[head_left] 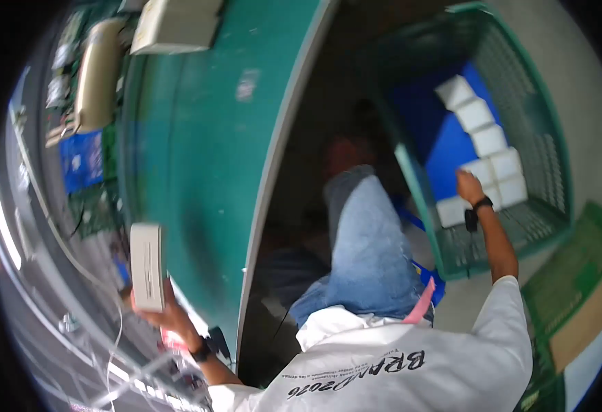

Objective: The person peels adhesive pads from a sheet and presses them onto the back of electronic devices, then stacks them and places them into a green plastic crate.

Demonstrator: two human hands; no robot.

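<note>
My left hand (163, 312) is closed around the lower end of a white box (148, 264), held upright at the left edge of the green tabletop. My right hand (469, 187) reaches down into a green plastic crate (467, 264) on the right. Its fingers are curled in beside several small white boxes (474, 115) lined up along the crate's right side. One more white box (450, 211) lies just below that hand, partly covered by the wrist. What the right fingers grip, if anything, is hidden.
The green table (225, 137) runs along my left, its pale edge (284, 130) facing me. A cream-white carton (177, 26) stands at its far end. A blue bin (82, 161) and a beige rounded object (99, 74) sit beyond it. Another green crate (569, 268) is at lower right.
</note>
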